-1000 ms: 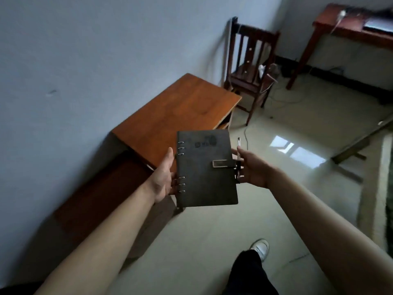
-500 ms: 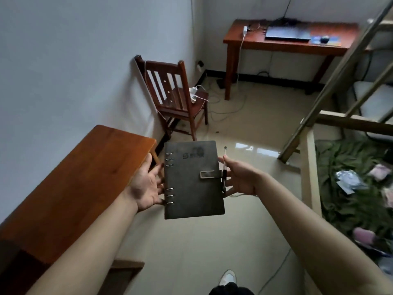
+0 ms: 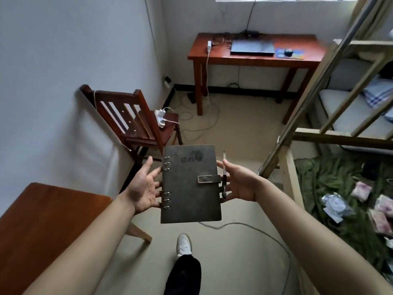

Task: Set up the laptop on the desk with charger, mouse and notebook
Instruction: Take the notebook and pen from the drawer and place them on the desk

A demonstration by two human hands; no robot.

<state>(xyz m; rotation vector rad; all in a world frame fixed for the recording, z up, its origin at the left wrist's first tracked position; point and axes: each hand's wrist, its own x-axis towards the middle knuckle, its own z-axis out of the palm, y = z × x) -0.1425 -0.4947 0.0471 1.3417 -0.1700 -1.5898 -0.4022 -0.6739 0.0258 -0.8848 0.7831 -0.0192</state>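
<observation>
A dark grey ring-bound notebook (image 3: 189, 184) with a metal clasp is held flat between both hands at mid-frame, a pen (image 3: 224, 177) clipped at its right edge. My left hand (image 3: 144, 186) supports the ring side, fingers spread underneath. My right hand (image 3: 238, 182) holds the clasp side. Far ahead stands a red-brown desk (image 3: 255, 58) with a closed dark laptop (image 3: 252, 47), a black mouse (image 3: 288, 52) on a blue pad and a white charger (image 3: 210, 45) whose cable hangs over the left edge.
A wooden chair (image 3: 136, 122) with a white power strip (image 3: 160, 118) stands against the left wall. A low brown table (image 3: 42, 226) is at near left. A bunk-bed frame (image 3: 331, 81) and green bedding fill the right. Cables trail across the floor.
The view has turned right and moved forward, away from the low table and toward the far desk. Both hands still carry the notebook in the same way.
</observation>
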